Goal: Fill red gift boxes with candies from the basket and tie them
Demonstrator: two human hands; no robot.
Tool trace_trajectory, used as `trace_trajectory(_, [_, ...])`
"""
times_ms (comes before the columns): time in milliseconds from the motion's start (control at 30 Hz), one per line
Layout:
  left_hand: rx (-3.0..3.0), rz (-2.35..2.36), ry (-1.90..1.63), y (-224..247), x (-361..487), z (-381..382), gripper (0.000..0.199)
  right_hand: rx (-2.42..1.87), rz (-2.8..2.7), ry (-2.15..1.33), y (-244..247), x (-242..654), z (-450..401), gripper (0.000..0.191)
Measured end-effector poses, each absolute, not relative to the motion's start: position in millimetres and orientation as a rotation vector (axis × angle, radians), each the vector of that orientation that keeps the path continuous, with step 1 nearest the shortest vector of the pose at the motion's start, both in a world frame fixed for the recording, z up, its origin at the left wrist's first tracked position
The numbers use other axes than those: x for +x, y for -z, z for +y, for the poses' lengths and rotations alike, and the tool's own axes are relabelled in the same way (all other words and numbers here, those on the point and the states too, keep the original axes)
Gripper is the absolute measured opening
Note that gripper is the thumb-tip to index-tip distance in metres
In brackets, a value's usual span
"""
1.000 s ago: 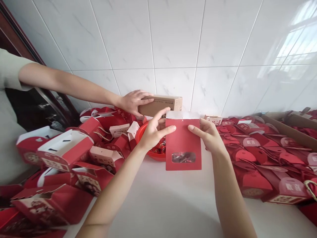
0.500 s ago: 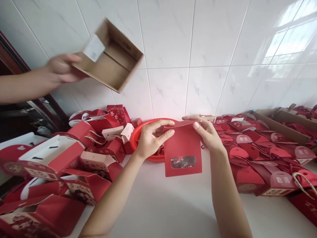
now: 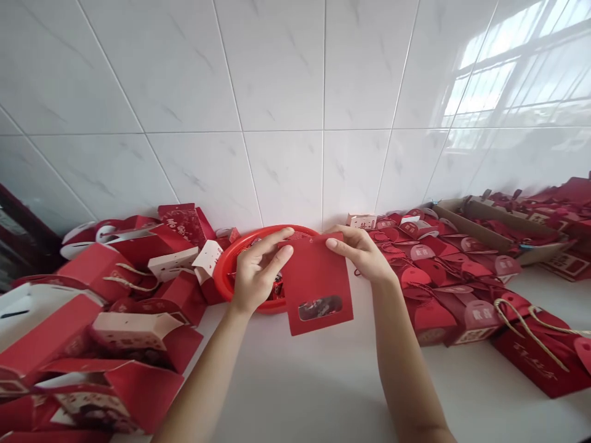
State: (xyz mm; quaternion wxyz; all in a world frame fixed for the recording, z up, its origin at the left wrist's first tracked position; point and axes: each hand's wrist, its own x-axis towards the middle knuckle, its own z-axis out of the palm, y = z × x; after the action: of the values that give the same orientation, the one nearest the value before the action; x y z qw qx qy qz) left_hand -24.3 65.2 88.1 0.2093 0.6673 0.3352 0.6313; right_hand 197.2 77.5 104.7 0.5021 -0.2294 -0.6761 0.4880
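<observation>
A red paper gift box (image 3: pixel 316 271) with a clear oval window near its bottom is held up in front of me, tilted slightly. Through the window, dark wrapped contents show. My right hand (image 3: pixel 362 249) pinches the box's upper right edge, thumb in front and fingers behind. At the upper left corner, my left hand (image 3: pixel 258 271) has its thumb on the box edge and its index finger just above; the other fingers are partly hidden. Behind the left hand sits a red plastic basket (image 3: pixel 224 280) with small wrapped pieces in it, partly covered by the hand and box.
Open red and white gift boxes (image 3: pixel 133 271) are piled on the left of the white table (image 3: pixel 295 387). Closed red boxes (image 3: pixel 429 289) stand in rows on the right, near a cardboard carton (image 3: pixel 455 215) and a rope-handled red bag (image 3: pixel 535 357). A tiled wall (image 3: pixel 281 172) rises behind.
Another person's hand with an open cardboard box has left the view at upper left. My view has turned right. Both my hands stay at the red gift box, which is now tilted more.
</observation>
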Motion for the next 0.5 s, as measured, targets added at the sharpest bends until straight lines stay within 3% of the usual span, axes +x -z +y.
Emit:
trace_trajectory(167, [1.787, 1.019, -1.855, -77.3, -30.2, 65.0, 0.034, -0.573, -1.681, -1.167, -101.8, 195.8, 77.7, 0.027])
trace_trajectory(333, [1.731, 0.907, -1.724, -85.2, -37.7, 61.7, 0.057, -0.778, -1.596, -0.904, -116.2, 200.2, 73.4, 0.033])
trace_trajectory(500, [1.650, 0.923, -1.764, -94.7, -55.2, 62.3, 0.031, -1.034, -1.274, -0.366, -153.7, 280.8, 95.0, 0.021])
